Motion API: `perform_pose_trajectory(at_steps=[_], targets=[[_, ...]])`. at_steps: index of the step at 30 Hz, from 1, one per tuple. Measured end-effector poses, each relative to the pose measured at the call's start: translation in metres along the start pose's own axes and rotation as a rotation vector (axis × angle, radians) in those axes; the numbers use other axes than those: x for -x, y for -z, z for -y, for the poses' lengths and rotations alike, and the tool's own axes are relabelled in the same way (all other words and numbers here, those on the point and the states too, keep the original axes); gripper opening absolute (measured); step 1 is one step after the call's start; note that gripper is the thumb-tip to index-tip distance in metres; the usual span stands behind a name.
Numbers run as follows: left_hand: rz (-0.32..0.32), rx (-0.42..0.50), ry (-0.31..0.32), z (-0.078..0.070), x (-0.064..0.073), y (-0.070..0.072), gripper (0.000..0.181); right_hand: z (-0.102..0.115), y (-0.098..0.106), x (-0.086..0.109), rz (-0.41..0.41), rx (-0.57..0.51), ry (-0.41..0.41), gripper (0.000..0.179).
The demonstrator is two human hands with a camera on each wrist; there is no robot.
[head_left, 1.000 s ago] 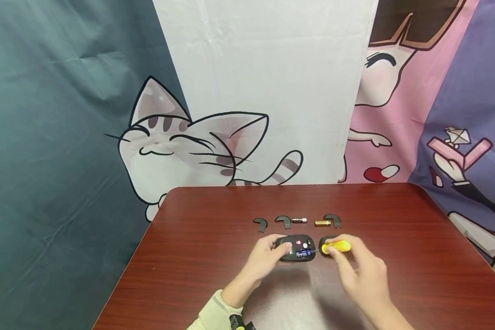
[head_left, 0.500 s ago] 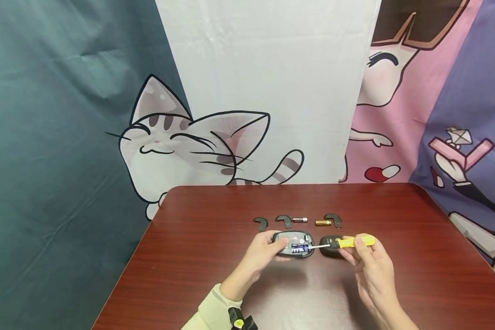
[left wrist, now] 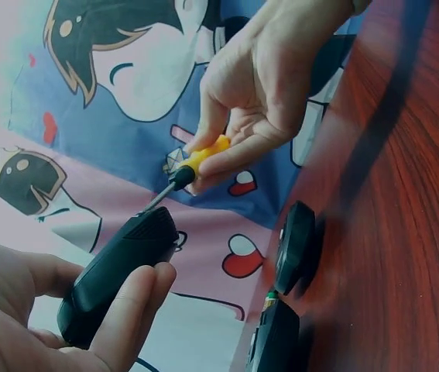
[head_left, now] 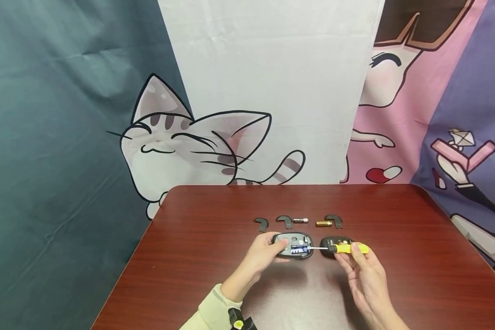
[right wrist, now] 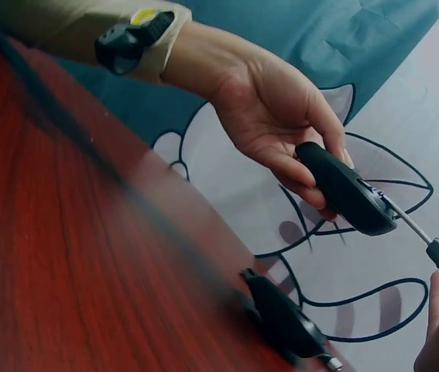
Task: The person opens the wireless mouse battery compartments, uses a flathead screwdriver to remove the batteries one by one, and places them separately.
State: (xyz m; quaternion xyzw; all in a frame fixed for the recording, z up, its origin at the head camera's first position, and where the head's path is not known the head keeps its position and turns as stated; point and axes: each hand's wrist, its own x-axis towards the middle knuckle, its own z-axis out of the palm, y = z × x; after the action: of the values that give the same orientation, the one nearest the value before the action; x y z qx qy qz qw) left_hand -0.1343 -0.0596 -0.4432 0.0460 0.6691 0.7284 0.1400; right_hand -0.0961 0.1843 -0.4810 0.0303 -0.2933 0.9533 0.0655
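Note:
My left hand [head_left: 264,251] grips a black mouse [head_left: 303,239] above the table, its open underside turned up toward the head camera. A blue-and-white battery [head_left: 300,250] lies in its compartment. With thumb and fingers, my right hand [head_left: 370,277] pinches the yellow handle of a screwdriver [head_left: 346,249]. The metal shaft points left and its tip is at the battery's right end; exact contact is too small to tell. In the right wrist view the shaft [right wrist: 409,221] reaches the held mouse [right wrist: 347,190] at its open side. A second black mouse [head_left: 327,241] is behind the screwdriver, partly hidden.
On the reddish-brown table [head_left: 189,270], three curved black pieces lie in a row: a left one [head_left: 262,223], a middle one [head_left: 286,221] and a right one [head_left: 335,220]. A silver battery [head_left: 300,220] and a gold battery [head_left: 323,223] lie among them. A cartoon curtain [head_left: 272,68] hangs behind.
The held mouse has tipped so its underside shows more. My right hand drew the screwdriver rightward and changed its grip, showing more shaft, then shifted slightly left and down.

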Motion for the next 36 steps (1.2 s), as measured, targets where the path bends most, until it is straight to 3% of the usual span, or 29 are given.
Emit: perform_pose_trajectory(at_steps=[7,12,22,32,36], targets=[[-0.016,0.032,-0.004,0.005,0.0,-0.001,0.03,-0.002,0.005,0.0,0.006,-0.08,-0.07,0.015],[-0.021,0.039,0.004,0.011,-0.002,-0.005,0.029,0.001,-0.001,-0.001,0.009,-0.071,-0.095,0.014],[0.007,0.111,0.044,0.013,-0.002,-0.008,0.034,0.015,-0.011,-0.006,0.054,0.008,-0.029,0.017],[0.025,0.056,0.034,0.011,0.0,-0.006,0.033,0.03,-0.01,-0.009,0.107,0.077,0.036,0.017],[0.024,0.055,0.034,0.011,-0.002,-0.006,0.033,0.034,-0.009,-0.011,0.114,0.176,0.08,0.019]])
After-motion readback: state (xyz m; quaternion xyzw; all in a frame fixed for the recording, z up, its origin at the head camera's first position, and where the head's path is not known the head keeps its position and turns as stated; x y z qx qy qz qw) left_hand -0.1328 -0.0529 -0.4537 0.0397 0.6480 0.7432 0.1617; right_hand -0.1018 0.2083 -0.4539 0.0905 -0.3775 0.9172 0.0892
